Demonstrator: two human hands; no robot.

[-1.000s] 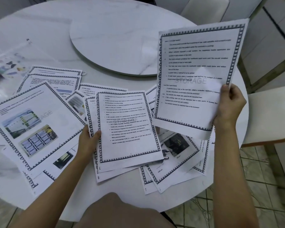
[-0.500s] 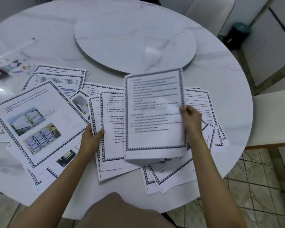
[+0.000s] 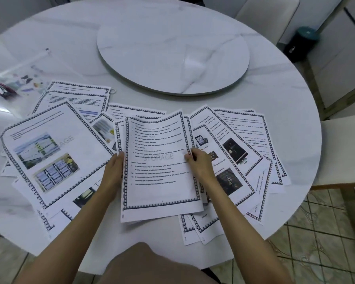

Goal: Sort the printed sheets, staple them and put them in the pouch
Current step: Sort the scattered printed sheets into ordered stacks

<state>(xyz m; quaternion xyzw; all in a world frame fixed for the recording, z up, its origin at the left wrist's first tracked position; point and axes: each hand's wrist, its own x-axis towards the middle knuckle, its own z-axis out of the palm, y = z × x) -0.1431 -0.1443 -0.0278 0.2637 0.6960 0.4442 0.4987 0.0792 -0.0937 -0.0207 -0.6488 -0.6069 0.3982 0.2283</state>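
Watching through the head camera, I am seeing the right hand pinching the right edge of the top sheet, a text page that is bowing upward at its far end while lying on the small pile between the two hands. The left hand is lying against that pile's left edge with fairly straight fingers; I cannot tell whether it is gripping the pages or only steadying them. The other loose sheets are fanning out to the outer side of each hand, some overhanging the near edge of the table by the right forearm. The pouch and the stapler are sitting well beyond the left hand, off to its outer side. I am judging that sorting is under way and stapling is not yet begun. Three things are worrying me. The bowed page may be settling skewed, leaving edges unaligned for the staple. A forearm may be dragging overhanging pages off the table. The look-alike bordered text pages may be getting stacked out of order.
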